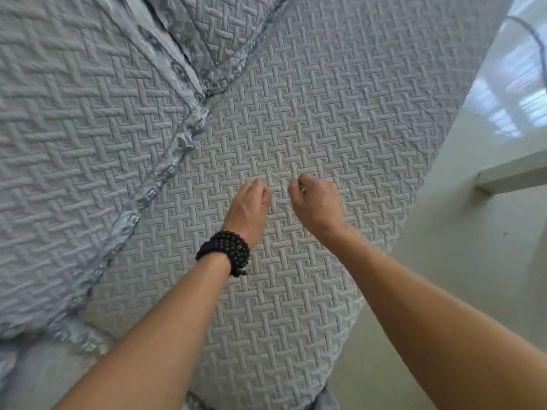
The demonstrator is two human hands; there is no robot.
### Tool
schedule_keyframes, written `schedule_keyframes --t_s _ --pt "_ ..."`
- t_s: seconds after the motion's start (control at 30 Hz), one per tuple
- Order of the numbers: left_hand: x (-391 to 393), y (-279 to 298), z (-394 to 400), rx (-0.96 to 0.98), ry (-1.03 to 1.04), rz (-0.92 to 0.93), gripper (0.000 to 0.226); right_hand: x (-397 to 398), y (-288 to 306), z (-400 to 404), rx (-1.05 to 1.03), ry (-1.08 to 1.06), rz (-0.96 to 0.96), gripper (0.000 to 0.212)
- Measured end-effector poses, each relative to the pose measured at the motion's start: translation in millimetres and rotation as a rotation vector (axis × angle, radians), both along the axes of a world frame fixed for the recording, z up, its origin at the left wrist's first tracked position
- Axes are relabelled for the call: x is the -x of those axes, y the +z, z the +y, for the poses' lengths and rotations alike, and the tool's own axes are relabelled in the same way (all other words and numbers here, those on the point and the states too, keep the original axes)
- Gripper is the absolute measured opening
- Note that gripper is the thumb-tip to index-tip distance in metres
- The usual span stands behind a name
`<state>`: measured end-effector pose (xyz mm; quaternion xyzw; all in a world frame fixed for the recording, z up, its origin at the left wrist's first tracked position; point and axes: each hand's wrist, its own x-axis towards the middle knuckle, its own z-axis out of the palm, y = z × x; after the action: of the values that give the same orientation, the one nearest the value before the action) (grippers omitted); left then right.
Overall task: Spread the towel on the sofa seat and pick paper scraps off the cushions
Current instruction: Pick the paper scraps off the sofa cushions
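Over the middle of the sofa seat (296, 113) both my hands hover close together, a narrow gap between them, because that is where I am searching the quilted weave for paper scraps. My left hand (251, 207), with the black bead bracelet (225, 253) wrapped round its wrist, has its fingers curled downward toward the fabric, pinched together as if nipping at something small; I cannot tell whether anything is caught in them. My right hand (315, 202) is drawn into a loose fist with thumb against forefinger, a grip suited to keeping a tiny bit of paper, though none shows between the fingers.

No scrap is plainly visible anywhere on the seat; the raised basket pattern and its pale colour would hide a white fragment easily, so I judge that is why I lean in so near. As for the towel, I cannot pick it out as a separate thing: the quilted cover runs unbroken to the seat's front edge.

Along the seat's back edge, the back cushion (74, 143) with its shiny patterned trim rests against the seat, and a smaller cushion (213, 28) sits at the far back. Beyond the seat's right edge lies the glossy floor (444, 261).
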<state>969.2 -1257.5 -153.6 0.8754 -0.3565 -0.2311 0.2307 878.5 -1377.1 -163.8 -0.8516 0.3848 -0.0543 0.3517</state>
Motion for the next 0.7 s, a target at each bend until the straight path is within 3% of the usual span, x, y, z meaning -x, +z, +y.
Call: schedule_keyframes --t_s 0.23,0.5,0.7 --pt "47 125 8 0.132 0.161 0.071 0.026 47 137 22 -0.029 -0.138 -0.189 0.041" --pt "156 282 37 0.251 -0.079 0.12 0.024 186 281 92 0.037 -0.485 -0.265 0.043" --pt "279 342 81 0.279 -0.267 0.217 0.025 320 342 164 0.127 -0.732 -0.316 0.033"
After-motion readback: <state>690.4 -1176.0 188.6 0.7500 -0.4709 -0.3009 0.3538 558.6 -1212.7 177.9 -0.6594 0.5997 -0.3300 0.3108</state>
